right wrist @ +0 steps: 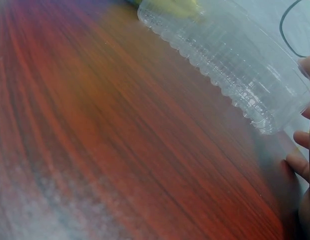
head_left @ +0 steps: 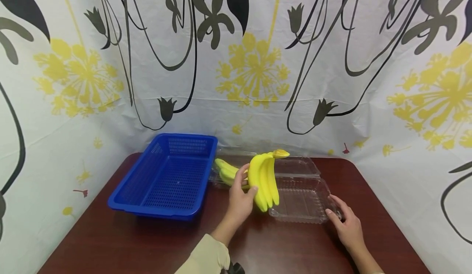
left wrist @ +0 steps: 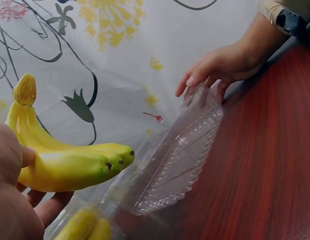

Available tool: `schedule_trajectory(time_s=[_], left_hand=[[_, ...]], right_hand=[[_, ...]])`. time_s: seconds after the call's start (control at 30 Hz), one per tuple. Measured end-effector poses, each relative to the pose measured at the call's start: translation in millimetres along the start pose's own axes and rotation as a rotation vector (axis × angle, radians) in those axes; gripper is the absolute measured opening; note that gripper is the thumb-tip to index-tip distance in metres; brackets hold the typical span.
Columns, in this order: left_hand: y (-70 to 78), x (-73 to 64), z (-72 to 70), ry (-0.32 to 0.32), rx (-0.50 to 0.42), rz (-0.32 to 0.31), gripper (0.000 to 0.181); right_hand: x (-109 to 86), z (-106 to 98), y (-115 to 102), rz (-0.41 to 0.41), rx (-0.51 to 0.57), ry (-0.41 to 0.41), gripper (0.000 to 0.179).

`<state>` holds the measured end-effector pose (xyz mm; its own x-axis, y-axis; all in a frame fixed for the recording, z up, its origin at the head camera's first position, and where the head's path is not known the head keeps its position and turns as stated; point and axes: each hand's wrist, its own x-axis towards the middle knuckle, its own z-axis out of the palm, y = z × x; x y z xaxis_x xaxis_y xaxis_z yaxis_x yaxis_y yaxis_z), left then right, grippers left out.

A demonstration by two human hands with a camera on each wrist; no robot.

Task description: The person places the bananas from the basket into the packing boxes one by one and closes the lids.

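My left hand [head_left: 240,199] holds a bunch of yellow bananas [head_left: 262,180] in the air, thumb on the near side and fingers behind. Its stem end points up and the greenish tips [left wrist: 112,162] hang lower. To the right sits a clear plastic clamshell container [head_left: 300,202] with its lid [head_left: 295,166] folded back. My right hand [head_left: 348,227] pinches the container's right end between thumb and fingers. Another greenish-yellow bunch of bananas [head_left: 225,170] lies in clear plastic behind my left hand, which partly hides it.
A blue plastic basket [head_left: 212,159] with slotted walls stands on the left of the dark red-brown table [head_left: 258,249]. Behind the table hangs a white patterned cloth [head_left: 258,118], close to its back edge.
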<state>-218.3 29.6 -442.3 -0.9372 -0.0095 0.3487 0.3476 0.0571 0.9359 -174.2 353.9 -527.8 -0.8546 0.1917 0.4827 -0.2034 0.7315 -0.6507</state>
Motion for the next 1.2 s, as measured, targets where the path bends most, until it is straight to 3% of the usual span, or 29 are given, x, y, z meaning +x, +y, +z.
schedule_trajectory(time_s=[0.57, 0.97, 1.2], left_hand=[[-8.6, 3.5, 27.6, -0.045, 0.002, -0.030, 0.063], [-5.7, 20.1, 47.9, -0.106, 0.107, -0.003, 0.053], [-7.0, 22.6, 66.2, -0.159, 0.195, 0.022, 0.051]], right_hand=[[1.0, -2, -1, -0.006, 0.002, 0.005, 0.047], [-1.2, 0, 0, 0.005, -0.018, -0.012, 0.048], [-0.4, -4, -3, 0.026, -0.030, -0.013, 0.048]])
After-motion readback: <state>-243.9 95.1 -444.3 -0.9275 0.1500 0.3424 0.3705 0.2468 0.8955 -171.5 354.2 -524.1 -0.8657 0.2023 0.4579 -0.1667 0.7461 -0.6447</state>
